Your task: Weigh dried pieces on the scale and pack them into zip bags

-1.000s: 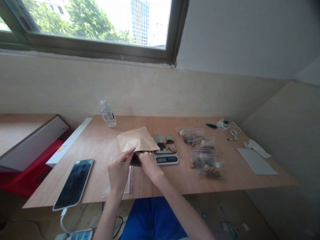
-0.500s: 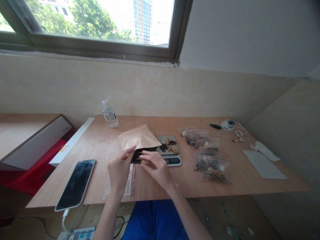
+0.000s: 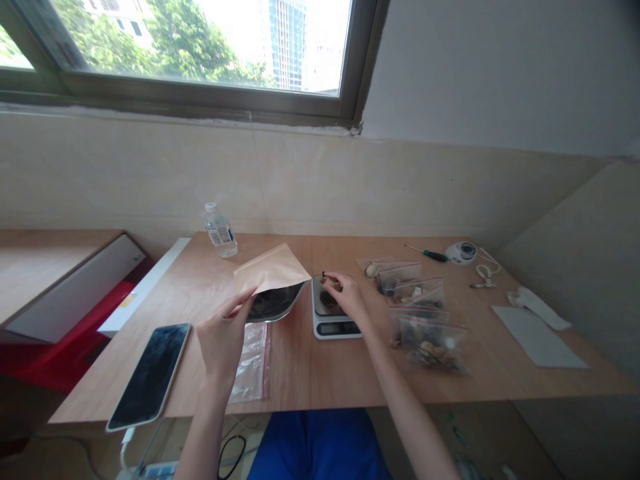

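My left hand (image 3: 223, 337) pinches the edge of a brown kraft paper pouch (image 3: 273, 268), whose dark, shiny inside faces me through its gaping mouth. Over the small kitchen scale (image 3: 320, 327) is my right hand (image 3: 351, 297), its fingers closed round a few dried brown pieces (image 3: 329, 283), perhaps dried mushroom slices. Part of the scale's plate is hidden behind that hand. Beneath the pouch lies a clear zip bag (image 3: 255, 367) with a red strip.
Several zip bags of dried goods (image 3: 433, 347) lie right of the scale. A phone (image 3: 150, 377) on a cable is at the left, a water bottle (image 3: 220, 232) at the back. Far right are a screwdriver (image 3: 435, 255), a white camera (image 3: 461, 252) and a white sheet (image 3: 537, 337).
My right hand has left the pouch's mouth and moved right to the scale, where its fingers have closed on dried pieces. My left hand still holds the pouch, shifted slightly left.
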Action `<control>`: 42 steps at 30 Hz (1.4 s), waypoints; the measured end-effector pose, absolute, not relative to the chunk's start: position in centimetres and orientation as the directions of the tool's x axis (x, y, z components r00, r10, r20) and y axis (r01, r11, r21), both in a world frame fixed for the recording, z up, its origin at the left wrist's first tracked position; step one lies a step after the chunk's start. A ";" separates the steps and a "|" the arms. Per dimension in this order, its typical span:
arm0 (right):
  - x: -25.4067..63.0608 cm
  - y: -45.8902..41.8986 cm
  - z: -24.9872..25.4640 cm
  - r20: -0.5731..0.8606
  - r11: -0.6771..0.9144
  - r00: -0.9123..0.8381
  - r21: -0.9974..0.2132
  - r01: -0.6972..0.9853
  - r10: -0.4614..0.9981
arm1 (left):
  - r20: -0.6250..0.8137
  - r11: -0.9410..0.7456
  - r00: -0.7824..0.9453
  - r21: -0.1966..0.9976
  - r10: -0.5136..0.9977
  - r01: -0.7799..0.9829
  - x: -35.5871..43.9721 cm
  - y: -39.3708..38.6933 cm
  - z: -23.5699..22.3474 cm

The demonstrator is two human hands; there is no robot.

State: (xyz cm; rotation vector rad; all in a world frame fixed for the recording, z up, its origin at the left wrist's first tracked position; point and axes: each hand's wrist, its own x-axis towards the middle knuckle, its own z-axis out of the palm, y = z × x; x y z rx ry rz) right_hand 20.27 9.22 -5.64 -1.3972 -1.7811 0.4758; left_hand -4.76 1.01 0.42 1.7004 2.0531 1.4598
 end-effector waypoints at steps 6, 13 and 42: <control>20.3 10.0 -6.3 0.340 0.327 -0.119 -0.658 0.678 0.933 | 0.488 -0.107 -0.347 0.687 0.801 0.719 -5.0 1.0 0.5; 20.8 9.3 -6.1 0.364 0.325 -0.077 -0.691 0.645 0.928 | 0.474 -0.110 -0.342 0.699 0.812 0.707 -4.9 0.9 0.6; 26.0 5.5 -9.8 0.349 0.138 0.266 -0.801 0.583 0.899 | 0.578 -0.095 -0.313 0.567 0.754 0.818 -4.9 5.9 7.1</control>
